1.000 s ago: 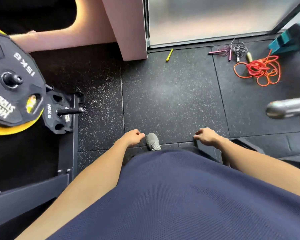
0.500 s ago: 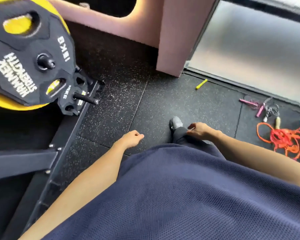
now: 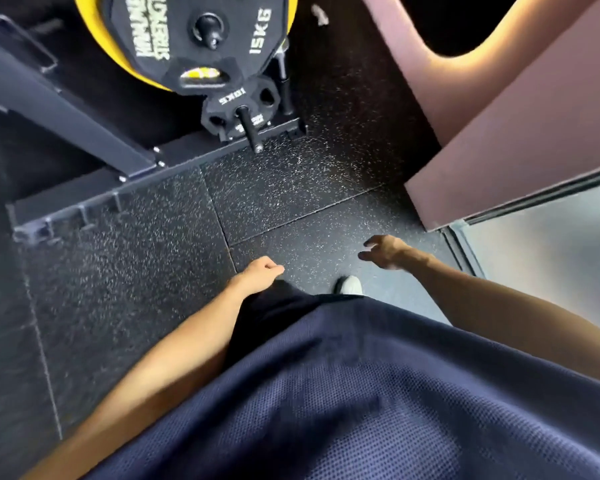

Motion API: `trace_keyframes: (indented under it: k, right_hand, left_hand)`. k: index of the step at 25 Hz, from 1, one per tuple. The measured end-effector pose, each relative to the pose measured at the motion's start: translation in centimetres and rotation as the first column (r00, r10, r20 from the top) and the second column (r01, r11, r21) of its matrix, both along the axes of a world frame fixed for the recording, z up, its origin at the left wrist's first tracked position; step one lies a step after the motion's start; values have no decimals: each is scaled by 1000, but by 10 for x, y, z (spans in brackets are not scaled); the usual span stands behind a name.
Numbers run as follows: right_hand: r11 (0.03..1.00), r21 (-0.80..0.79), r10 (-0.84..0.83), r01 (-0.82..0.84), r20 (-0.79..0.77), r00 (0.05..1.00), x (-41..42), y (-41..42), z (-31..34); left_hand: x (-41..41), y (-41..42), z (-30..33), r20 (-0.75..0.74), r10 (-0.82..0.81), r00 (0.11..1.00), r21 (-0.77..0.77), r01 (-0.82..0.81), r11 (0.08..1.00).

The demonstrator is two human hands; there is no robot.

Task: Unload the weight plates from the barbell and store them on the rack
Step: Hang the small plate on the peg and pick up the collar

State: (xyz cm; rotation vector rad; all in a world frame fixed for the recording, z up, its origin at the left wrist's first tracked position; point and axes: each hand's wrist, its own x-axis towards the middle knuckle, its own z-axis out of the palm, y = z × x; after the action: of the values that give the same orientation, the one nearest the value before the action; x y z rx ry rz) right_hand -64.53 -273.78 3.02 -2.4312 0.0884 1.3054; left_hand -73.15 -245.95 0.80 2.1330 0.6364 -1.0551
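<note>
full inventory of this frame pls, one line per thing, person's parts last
15 kg plate: 1, black on a yellow disc, top centre on a rack peg.
10 kg plate: 1, black, just below it on a lower peg.
rack frame: 1, dark grey, upper left, bolted to a base rail.
floor: black speckled rubber tiles.
wall panel: 1, pink, upper right.
glass door: 1, frosted, right edge.
shoe: 1, grey, bottom centre.
shirt: 1, navy, foreground.
left hand: loosely curled, empty.
right hand: fingers spread, empty.

Navy mesh shirt (image 3: pixel 378 393), bare forearms, dark shorts (image 3: pixel 257 317), pale grey shoe (image 3: pixel 349 285)
</note>
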Motion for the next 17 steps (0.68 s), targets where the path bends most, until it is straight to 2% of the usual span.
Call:
trace_keyframes:
  k: [4,9,13,17]
  right_hand:
    - [986,12,165,-165,19,986,23,3,3]
    - [953,66,276,-296,215,937,79,41,41]
    - [936,131,258,-328,380,888,132,75,91]
    - [914,189,199,-360,565,801,184,104,158]
  left_hand:
    - [-7,-11,12,89,214,973,-3,-215,977]
    - [45,35,64,245,295,924,3,-305,952]
    - [106,70,130,411,316,855,32,-360,932]
    - [158,95,209,575,291,765,26,-372,928]
